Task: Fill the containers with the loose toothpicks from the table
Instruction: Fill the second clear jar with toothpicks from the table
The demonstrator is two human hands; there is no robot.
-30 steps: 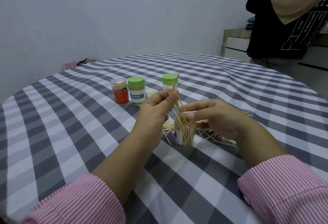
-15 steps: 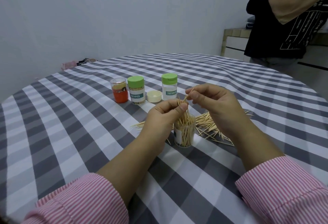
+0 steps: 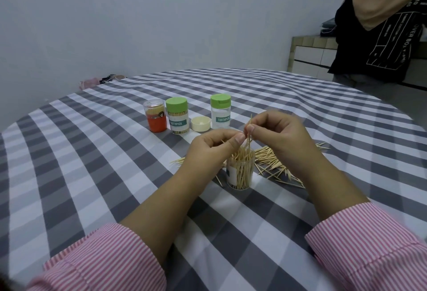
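On the table: I see a grey and white checked tablecloth [image 3: 97, 152].
Open jar: the clear plastic jar [image 3: 240, 173] stands upright between my hands, full of thin wooden toothpicks.
Right hand [image 3: 280, 138]: thumb and forefinger pinch a few toothpicks just above the jar mouth.
Left hand [image 3: 211, 146]: fingers are curled and hold some toothpicks beside the jar.
Loose pile [image 3: 275, 163]: lies right of the jar.
Behind: two green-lidded jars, one orange jar [image 3: 155, 118], one cream lid [image 3: 200, 123].

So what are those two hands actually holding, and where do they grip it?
The right hand pinches a few toothpicks near their upper ends, tips down into the open container. The left hand pinches toothpicks too, but where exactly cannot be told.
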